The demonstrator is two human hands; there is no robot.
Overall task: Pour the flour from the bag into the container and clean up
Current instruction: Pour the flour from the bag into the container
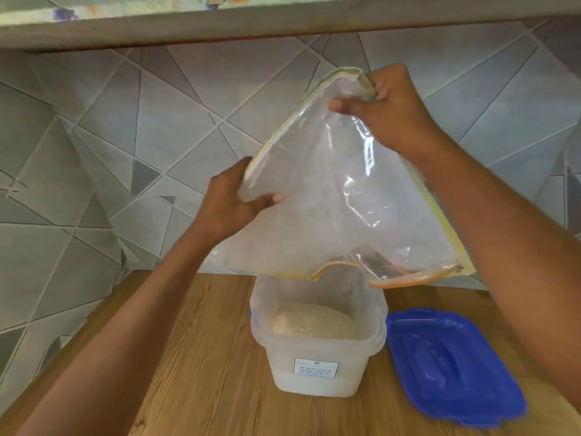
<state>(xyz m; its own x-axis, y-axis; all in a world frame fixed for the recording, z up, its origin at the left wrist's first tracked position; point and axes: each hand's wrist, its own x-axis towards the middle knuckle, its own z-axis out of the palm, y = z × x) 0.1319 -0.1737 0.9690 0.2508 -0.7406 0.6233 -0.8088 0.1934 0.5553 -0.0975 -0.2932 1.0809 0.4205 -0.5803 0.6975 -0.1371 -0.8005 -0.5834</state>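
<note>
Upended and nearly emptied: clear bag (330, 190) held high between both hands, mouth down, orange zip strip hanging open right over the container (317, 338). Left hand (232, 206) clamped on the bag's lower left edge, thumb across the front of the film. Right hand (386, 108) pinching the top corner, up and farther back than the left, fingers curled over the yellow seam. Hands well apart, with the film stretched between them.

Below and between the forearms, on the wooden counter (201, 388): the translucent container, lid off, a mound of flour (311, 319) heaped inside, white label facing forward. Blue lid (452, 363) lying flat just beside the container, under the right forearm.

Likely at the tail end of the pour: only a dusty haze visible on the inside of the film, no stream of flour to be made out. Probably a shake or tap next to loosen what clings, keeping the open mouth inside the container rim so nothing drifts onto the counter. After that, bag set aside or folded, lid pressed back on, any spill wiped. Risk: a hard shake puffing flour past the rim.
</note>
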